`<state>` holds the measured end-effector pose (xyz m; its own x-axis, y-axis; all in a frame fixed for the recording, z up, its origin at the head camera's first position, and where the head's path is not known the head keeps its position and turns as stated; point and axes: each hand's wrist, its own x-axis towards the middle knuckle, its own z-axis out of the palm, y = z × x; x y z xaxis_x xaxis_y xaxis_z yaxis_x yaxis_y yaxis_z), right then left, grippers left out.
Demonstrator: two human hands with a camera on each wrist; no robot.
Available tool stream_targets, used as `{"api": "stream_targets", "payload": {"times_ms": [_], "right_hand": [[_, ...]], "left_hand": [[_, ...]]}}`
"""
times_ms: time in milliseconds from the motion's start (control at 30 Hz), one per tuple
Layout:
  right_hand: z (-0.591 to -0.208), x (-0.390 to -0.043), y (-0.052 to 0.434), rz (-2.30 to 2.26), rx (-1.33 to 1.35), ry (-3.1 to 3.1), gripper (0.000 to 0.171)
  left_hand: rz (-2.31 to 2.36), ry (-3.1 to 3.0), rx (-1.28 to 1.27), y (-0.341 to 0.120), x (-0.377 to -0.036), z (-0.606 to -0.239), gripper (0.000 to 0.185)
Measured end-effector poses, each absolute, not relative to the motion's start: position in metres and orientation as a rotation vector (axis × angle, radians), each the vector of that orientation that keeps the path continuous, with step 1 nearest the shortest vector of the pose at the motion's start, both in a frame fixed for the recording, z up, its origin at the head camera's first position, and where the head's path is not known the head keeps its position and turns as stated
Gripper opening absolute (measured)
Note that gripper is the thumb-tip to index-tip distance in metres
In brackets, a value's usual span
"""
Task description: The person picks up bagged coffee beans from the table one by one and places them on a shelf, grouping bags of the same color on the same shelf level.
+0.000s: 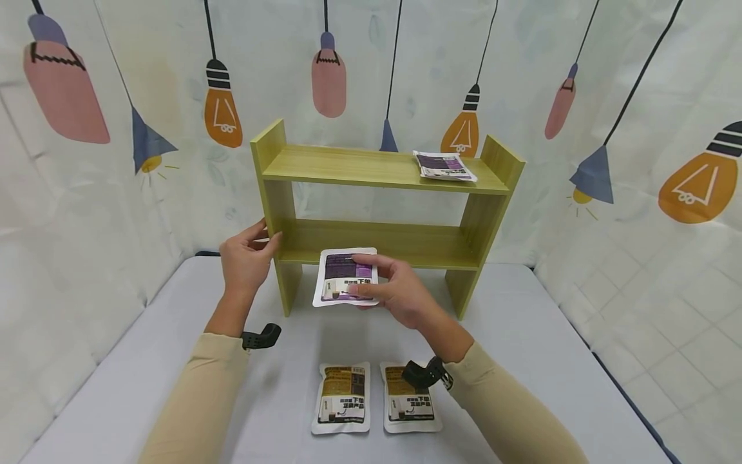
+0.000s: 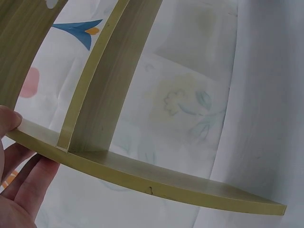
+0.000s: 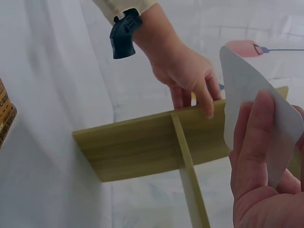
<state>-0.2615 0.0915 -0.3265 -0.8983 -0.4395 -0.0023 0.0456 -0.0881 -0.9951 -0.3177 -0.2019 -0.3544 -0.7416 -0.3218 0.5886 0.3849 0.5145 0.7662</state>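
Note:
My left hand grips the left side panel of a light wooden shelf; in the left wrist view the thumb lies on one face of the panel and the fingers on the other. My right hand pinches a purple-and-white pouch by its right edge. The pouch is held in front of the middle board, printed face toward the head camera; its plain white back shows in the right wrist view. Another purple-and-white pouch lies at the right end of the top board.
Two brown-and-white pouches lie side by side on the white table, nearer than the shelf. My right wrist camera overlaps the right one in the head view. A patterned curtain hangs behind and at both sides.

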Motion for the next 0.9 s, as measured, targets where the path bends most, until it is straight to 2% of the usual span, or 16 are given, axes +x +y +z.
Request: {"api": "stream_targets", "payload": {"times_ms": [900], "right_hand": [[-0.289, -0.259, 0.09, -2.1, -0.497, 1.876, 0.06]], "left_hand": [[-1.248, -2.042, -0.049, -0.2, -0.317, -0.353, 0.042]]}}
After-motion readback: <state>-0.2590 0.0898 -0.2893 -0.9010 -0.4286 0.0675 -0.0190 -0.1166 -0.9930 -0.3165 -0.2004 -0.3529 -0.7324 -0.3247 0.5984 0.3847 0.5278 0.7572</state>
